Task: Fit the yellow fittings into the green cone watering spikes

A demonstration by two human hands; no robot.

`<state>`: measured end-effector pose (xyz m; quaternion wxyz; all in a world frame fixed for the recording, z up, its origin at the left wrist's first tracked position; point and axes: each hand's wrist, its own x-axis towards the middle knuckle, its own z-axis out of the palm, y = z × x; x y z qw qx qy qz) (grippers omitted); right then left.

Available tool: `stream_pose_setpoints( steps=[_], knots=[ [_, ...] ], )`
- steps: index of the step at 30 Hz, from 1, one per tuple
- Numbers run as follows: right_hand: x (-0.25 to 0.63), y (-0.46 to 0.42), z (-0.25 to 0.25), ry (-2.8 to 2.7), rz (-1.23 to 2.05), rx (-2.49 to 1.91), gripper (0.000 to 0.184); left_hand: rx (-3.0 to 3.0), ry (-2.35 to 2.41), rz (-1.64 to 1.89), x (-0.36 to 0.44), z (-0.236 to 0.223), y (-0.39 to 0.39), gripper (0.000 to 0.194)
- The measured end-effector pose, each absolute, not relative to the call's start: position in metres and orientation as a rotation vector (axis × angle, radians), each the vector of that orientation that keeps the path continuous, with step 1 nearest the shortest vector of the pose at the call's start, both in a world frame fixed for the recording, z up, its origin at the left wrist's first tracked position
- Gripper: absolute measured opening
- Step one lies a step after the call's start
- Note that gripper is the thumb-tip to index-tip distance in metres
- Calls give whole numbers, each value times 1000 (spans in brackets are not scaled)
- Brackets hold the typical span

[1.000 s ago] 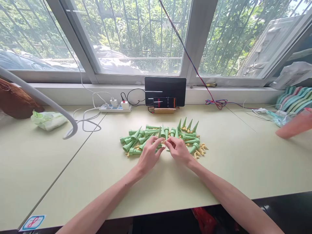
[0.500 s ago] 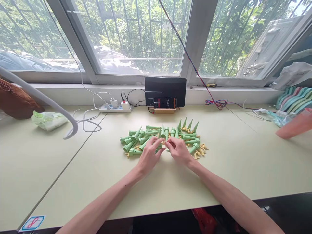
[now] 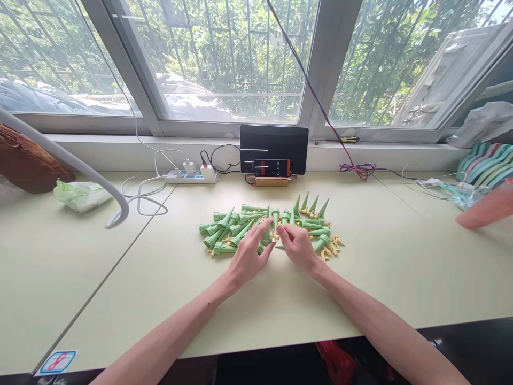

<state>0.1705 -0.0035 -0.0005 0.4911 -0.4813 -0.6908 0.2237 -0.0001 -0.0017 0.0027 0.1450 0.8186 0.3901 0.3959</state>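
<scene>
A green plastic spike (image 3: 266, 236) stands upright between the thumb and fingers of my left hand (image 3: 249, 251), which is closed around it. My right hand (image 3: 298, 247) is closed in a pinch just to the right, with a small yellow plastic piece (image 3: 274, 235) at its fingertips. Its fingers partly hide their grip. Around both hands lies a loose pile of green cone-shaped spikes (image 3: 224, 248) with ribbed collars. More small yellow pieces (image 3: 332, 247) are scattered to the right of my right hand. Several spikes (image 3: 313, 205) stand point-up on yellow pieces behind it.
Behind the pile a phone (image 3: 273, 168) leans against a dark tablet (image 3: 274, 144) on a cardboard stand. A power strip (image 3: 192, 176) with chargers and cables lies back left. A white curved bar (image 3: 80, 166) crosses the left side. A red translucent object (image 3: 487, 206) is at right.
My right hand has drawn slightly to the right, away from my left fingers, so the spike and the yellow piece show more clearly. My left hand stays around the spike.
</scene>
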Motion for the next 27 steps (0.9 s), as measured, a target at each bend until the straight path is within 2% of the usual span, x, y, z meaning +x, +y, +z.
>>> stream_pose_setpoints(
  steps=[6,15,27],
  knots=[
    [173,-4,6,-1591,603,-1128,33,2273,1058,1062,2,0,-5,72],
    [171,-3,3,-1632,603,-1086,30,2307,1039,866,1,0,-12,78],
    [173,-2,2,-1567,736,-1111,31,2227,964,841,5,7,-13,68]
  ],
)
